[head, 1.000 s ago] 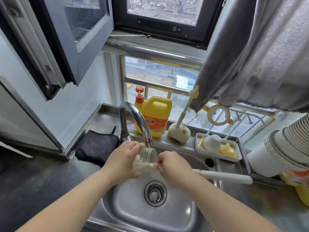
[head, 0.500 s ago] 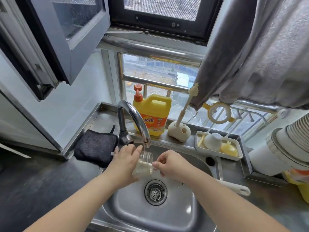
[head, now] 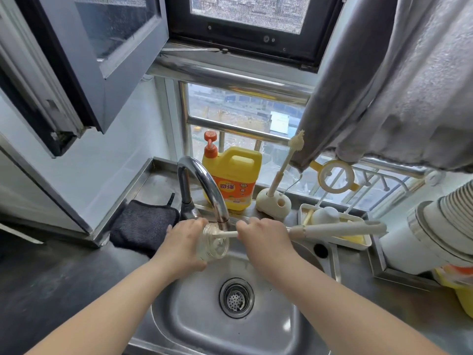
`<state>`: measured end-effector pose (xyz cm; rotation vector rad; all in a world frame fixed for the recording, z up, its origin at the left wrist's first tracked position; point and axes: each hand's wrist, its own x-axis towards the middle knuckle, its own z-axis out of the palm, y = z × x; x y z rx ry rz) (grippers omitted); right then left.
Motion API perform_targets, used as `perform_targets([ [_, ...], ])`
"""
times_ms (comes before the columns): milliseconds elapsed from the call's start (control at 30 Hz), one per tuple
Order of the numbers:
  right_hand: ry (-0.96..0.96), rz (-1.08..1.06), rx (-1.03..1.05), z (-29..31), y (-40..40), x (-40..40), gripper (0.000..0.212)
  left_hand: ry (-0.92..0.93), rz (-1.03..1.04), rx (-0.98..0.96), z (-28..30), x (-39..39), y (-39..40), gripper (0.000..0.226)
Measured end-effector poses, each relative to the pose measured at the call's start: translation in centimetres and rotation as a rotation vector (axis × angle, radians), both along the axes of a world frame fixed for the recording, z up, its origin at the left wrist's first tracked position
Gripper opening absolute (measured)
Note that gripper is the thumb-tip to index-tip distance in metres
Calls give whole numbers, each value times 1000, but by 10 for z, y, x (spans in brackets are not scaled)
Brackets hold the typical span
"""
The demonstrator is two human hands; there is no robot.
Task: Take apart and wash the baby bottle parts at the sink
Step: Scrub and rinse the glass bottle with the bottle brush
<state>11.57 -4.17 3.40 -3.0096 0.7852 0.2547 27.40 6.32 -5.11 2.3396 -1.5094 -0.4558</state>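
Bench: dark steel surface running across the lower frame, with the sink set into it at lower centre.
Sink: steel basin, round strainer drain in its floor.
Tap: curved chrome spout at frame centre, its outlet just above the bottle's mouth.
Detergent jug: yellow with an orange pump, standing on the ledge behind the tap.
Black cloth: folded on the ledge, left of the tap.
Tray: white, right of centre on the ledge, holding small white and yellow parts; the brush handle crosses in front of it.
Left hand: fingers curled round the clear bottle, holding it tilted over the basin, mouth towards the right.
Right hand: fingers closed round the brush shaft, just right of the bottle.
Bottle: clear glass or plastic, at frame centre under the tap.
Bottle brush: long white handle reaching right; its thin end enters the bottle's mouth.
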Motion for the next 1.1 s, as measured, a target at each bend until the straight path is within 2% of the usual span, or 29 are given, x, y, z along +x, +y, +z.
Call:
perform_targets([
  [67,32,-117,103,-6,2,3,16,-2,-19,-54,-1,3,0,89],
  [133,63,-267,324,-12,2,7,12,-22,-58,-115,-2,0,1,88],
  [267,38,-397,780,-19,-3,8,33,-73,-58,-221,-7,-4,0,91],
  [333,35,-451,896,-17,-7,5,37,-98,-41,-235,-4,-1,-2,92],
  [400,61,-446,844,-14,-7,4,33,-135,-64,-191,-3,-1,0,93],
  [533,80,-317,308,-6,-4,5,20,6,-14,-10,7,-7,5,88],
  [633,42,-188,102,-5,0,3,17,-254,-43,186,16,-9,4,86],
  [700,37,-190,94,-7,3,-4,17,-458,-102,281,18,-8,6,87],
  [800,73,-246,99,-14,5,-21,14,-715,-146,264,17,-1,11,103],
  [833,73,-278,100,-17,4,-27,12,-762,-166,190,14,1,12,97],
  [933,53,-387,118,-25,1,-46,11,-914,-241,101,20,8,13,48],
  [1000,43,-438,138,-29,-1,-55,15,-1010,-300,2,18,17,16,29],
  [1067,19,-462,139,-33,-2,-61,14,-1061,-340,-66,18,22,17,50],
  [1100,9,-466,139,-35,-2,-63,14,-1087,-352,-97,20,24,18,52],
])
